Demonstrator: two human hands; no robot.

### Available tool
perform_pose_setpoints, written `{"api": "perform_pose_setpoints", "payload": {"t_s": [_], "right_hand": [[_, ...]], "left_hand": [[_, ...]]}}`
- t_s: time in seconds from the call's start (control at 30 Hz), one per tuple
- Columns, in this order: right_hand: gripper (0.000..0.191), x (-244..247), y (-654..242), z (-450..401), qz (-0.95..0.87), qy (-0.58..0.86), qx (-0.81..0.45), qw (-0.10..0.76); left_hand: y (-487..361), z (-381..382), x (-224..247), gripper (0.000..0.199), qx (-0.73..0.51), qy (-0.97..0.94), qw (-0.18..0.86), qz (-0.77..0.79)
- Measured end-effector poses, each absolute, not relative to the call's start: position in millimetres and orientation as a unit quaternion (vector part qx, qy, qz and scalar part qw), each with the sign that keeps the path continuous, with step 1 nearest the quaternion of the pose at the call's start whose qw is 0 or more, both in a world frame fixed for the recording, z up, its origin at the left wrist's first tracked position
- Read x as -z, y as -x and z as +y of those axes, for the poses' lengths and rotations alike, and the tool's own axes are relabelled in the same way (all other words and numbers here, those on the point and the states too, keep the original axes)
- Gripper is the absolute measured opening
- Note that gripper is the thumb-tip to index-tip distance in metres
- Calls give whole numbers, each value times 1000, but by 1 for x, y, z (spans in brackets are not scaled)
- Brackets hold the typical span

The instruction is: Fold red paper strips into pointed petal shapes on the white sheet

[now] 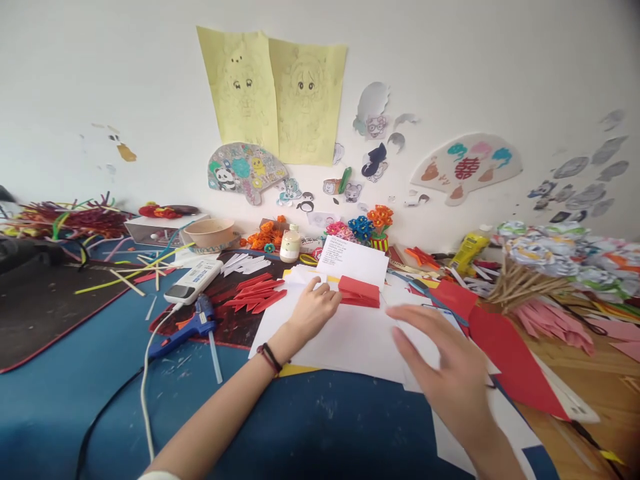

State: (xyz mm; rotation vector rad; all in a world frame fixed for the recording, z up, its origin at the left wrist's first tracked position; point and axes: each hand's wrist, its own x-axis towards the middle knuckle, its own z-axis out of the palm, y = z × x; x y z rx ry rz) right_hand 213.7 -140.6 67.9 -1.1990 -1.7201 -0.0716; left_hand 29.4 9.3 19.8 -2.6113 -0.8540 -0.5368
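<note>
My left hand (314, 307), with a dark band at its wrist, rests over the white paper sheets (340, 340). Its fingers are curled and closed at the left end of a folded red paper (363, 293), whose layers stand slightly apart. The fingertips are partly hidden. Closer to me on the right, my right hand (445, 367) is raised over the sheets, slightly blurred. Thumb and fingers are spread with nothing between them. Several narrow folded red paper strips (257, 293) lie left of my left hand. Behind the red paper is a white printed sheet (353, 261).
A blue glue gun (187, 330) with its cord and a white power strip (194, 281) lie left. White paper strips (245, 264), a small bottle (290, 243) and a bowl (213, 235) stand behind. Large red paper (515, 353) and a yellow glue bottle (470, 250) are right.
</note>
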Motion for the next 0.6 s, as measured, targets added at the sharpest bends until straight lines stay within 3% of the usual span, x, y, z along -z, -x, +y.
{"api": "perform_pose_setpoints", "payload": {"t_s": [0.13, 0.27, 0.37, 0.6], "right_hand": [[34, -22, -215, -91, -756, 553, 13, 351], [21, 7, -211, -76, -796, 545, -20, 264], [14, 11, -206, -78, -817, 518, -22, 253], [19, 14, -206, -75, -826, 485, -49, 284]], "left_hand": [[-2, -20, -14, 29, 211, 925, 205, -240], [15, -34, -3, 26, 188, 936, 201, -217], [21, -36, 1, 23, 172, 944, 172, -221], [24, -37, 5, 21, 175, 937, 93, -287]]}}
